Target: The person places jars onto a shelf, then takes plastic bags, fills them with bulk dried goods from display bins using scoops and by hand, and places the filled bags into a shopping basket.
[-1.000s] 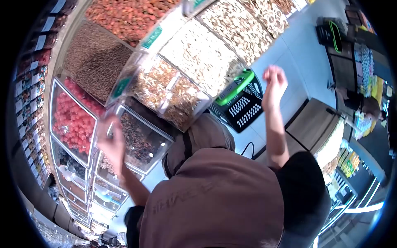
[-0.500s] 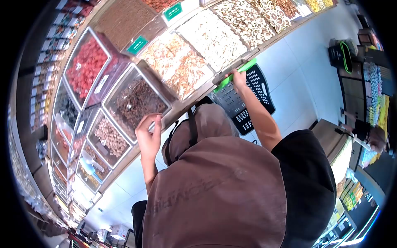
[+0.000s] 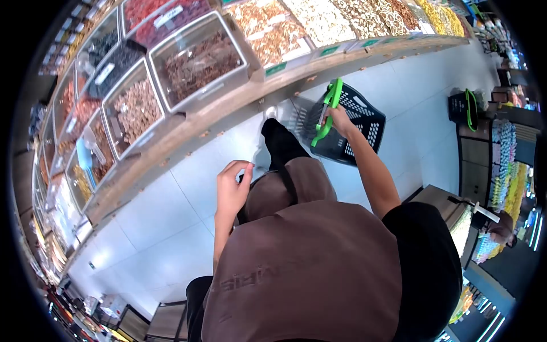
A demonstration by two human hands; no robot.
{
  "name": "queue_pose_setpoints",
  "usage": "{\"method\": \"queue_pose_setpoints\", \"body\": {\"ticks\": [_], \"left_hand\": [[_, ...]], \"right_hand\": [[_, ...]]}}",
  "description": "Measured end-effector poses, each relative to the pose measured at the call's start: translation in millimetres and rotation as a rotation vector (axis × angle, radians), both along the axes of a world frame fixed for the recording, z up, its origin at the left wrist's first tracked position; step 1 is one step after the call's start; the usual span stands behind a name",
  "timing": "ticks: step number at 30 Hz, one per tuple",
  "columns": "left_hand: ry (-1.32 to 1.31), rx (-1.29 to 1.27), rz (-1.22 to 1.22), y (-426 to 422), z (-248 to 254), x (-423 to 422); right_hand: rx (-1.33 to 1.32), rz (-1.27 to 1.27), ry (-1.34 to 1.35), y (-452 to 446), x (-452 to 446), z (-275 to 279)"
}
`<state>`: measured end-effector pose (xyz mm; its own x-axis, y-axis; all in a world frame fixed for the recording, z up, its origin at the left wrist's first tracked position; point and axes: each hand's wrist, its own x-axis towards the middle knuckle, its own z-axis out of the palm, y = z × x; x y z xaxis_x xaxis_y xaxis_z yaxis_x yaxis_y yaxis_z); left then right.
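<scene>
My right hand (image 3: pixel 340 121) is closed around the bright green handle (image 3: pixel 336 91) of a black shopping basket (image 3: pixel 371 117). The basket has perforated sides and hangs low, above the tiled floor, to the right of my legs. My left hand (image 3: pixel 232 185) is loosely curled in front of my apron (image 3: pixel 307 251), thumb near the fingertips, and no object shows in it. Closest to that hand is the wooden edge of the display counter (image 3: pixel 196 122), some way off. A lidded clear bin (image 3: pixel 196 62) of dark brown dried pieces stands on that counter.
Open trays of sliced nuts (image 3: pixel 265 31) and pale flakes (image 3: pixel 319 20) line the counter. More lidded bins run left, one with a blue scoop (image 3: pixel 85 159). Another black basket (image 3: pixel 462 111) stands at right. A person (image 3: pixel 501 228) is near the right-hand shelves.
My view has tilted, so the counter sits higher and more floor shows. My left hand now appears away from the counter edge. The basket stays in my right hand, farther from the counter.
</scene>
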<state>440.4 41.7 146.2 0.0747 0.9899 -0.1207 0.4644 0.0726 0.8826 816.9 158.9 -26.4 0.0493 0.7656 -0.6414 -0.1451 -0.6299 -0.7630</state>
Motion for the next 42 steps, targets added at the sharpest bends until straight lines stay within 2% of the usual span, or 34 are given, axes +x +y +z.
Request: {"method": "queue_pose_setpoints", "body": {"ticks": [2,4,6,9,11,13,15,16,17,18,19,20,21,22,23,24,27,28,30,35,42], "left_hand": [[-0.050,0.026,0.000,-38.4,-12.9,5.8],[-0.144,-0.046,-0.034,-66.3,-16.9,14.9],[-0.129,-0.008,-0.059,-88.4,-15.0,21.7],[-0.053,-0.057,-0.148,-111.7,-6.1,33.6],[-0.037,0.028,-0.202,-122.4,-8.4,46.4],[-0.023,0.039,-0.234,-129.5,-6.3,64.4],[-0.025,0.037,-0.321,-129.0,-8.7,97.7],[-0.032,0.051,-0.332,-128.6,-15.2,117.7],[0.020,0.197,-0.384,-129.1,-25.2,140.5],[0.072,0.340,-0.430,-130.2,-36.6,163.4],[0.070,0.337,-0.438,-134.2,-55.5,181.5],[0.163,0.287,-0.594,-137.8,-78.5,197.6],[0.259,0.235,-0.746,-143.1,-96.2,211.4],[0.268,0.231,-0.749,-151.5,-106.8,220.9],[0.330,0.033,-0.841,-160.2,-115.1,229.5],[0.385,-0.172,-0.922,-169.7,-123.7,239.1],[0.324,-0.355,-0.921,-221.9,-162.2,254.4],[0.291,-0.287,-0.770,-245.0,-176.5,263.8],[0.195,-0.207,-0.688,-271.7,-191.7,276.4],[0.183,-0.215,-0.498,-317.1,-191.6,307.0],[0.195,-0.249,-0.244,-326.1,-180.0,296.7]], "right_hand": [[-0.017,0.004,-0.114,-48.2,-1.9,0.5],[-0.094,0.106,-0.377,-96.6,8.1,-15.5],[-0.176,0.022,-0.582,-131.6,10.2,-15.7],[-0.149,0.126,-0.706,-169.0,22.0,-16.5],[0.061,0.404,-0.846,-190.2,30.3,-13.4],[-0.031,0.642,-0.919,-206.4,33.1,-21.7],[0.122,0.654,-0.919,-238.9,35.8,-44.3],[0.182,0.746,-0.835,-249.9,29.5,-23.7],[0.168,0.849,-0.752,-262.7,32.7,-25.8],[0.216,0.824,-0.830,-281.9,36.3,-48.0],[0.105,0.830,-0.801,-293.3,30.1,-24.1],[0.078,0.907,-0.785,-304.0,26.7,0.4],[0.112,0.956,-0.794,-318.3,32.8,1.3],[0.147,1.006,-0.798,-329.6,37.7,1.4],[0.152,1.004,-0.788,-335.3,48.1,0.3],[0.191,1.117,-0.787,-342.1,63.9,0.8],[0.207,1.359,-0.780,-353.1,104.7,23.7],[0.200,1.459,-0.790,-353.7,112.4,35.5],[0.268,1.568,-0.789,-349.0,126.6,41.6],[0.419,1.881,-0.778,-339.9,145.1,35.2],[0.657,2.013,-0.748,-299.6,105.7,53.6]]}}
